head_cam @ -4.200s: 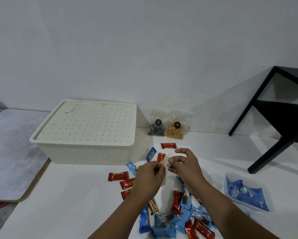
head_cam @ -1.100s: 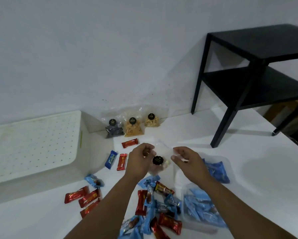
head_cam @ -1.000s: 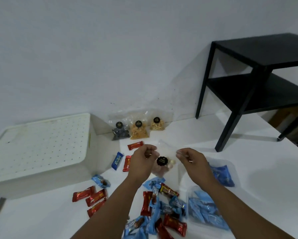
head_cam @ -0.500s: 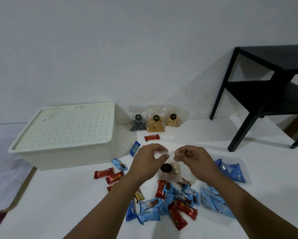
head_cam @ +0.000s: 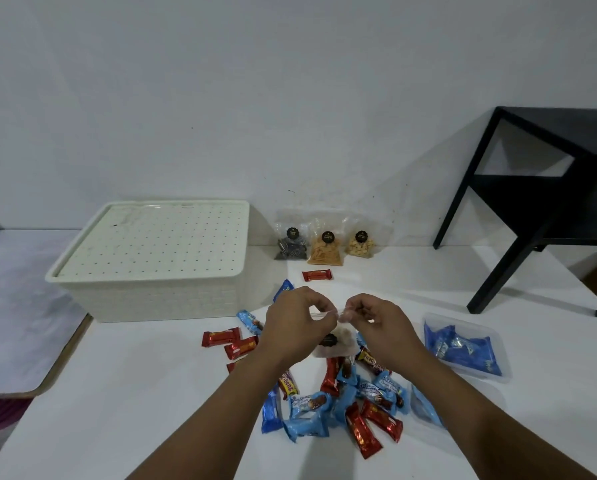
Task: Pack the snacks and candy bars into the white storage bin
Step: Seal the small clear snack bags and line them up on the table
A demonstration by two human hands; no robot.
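Above the scattered sweets at the middle of the white tabletop (head_cam: 124,393), we hold a small clear snack pouch (head_cam: 335,342) up by its top edge, our left hand (head_cam: 295,327) and right hand (head_cam: 376,325) each with a grip pinched tight on one end of the seal, so that the pouch hangs between them with its dark round label facing us; the two-handed hold looks meant to keep the floppy film flat and its contents settled at the bottom, though whether we are pressing the seal closed or only lifting it we cannot tell. Beneath our wrists lies the loose heap of candy bars (head_cam: 342,400) in red and blue wrappers, spread within easy reach for picking up. Three more snack pouches (head_cam: 326,244) lean side by side against the wall, likely propped there to stay upright. To the left, well apart from the heap, sits the white storage bin (head_cam: 158,299) with its perforated lid (head_cam: 158,240) on, so by our reckoning nothing can go in until that lid is lifted. A clear tray (head_cam: 463,344) of blue packets rests on the right, beside the legs of a black side table (head_cam: 518,220).
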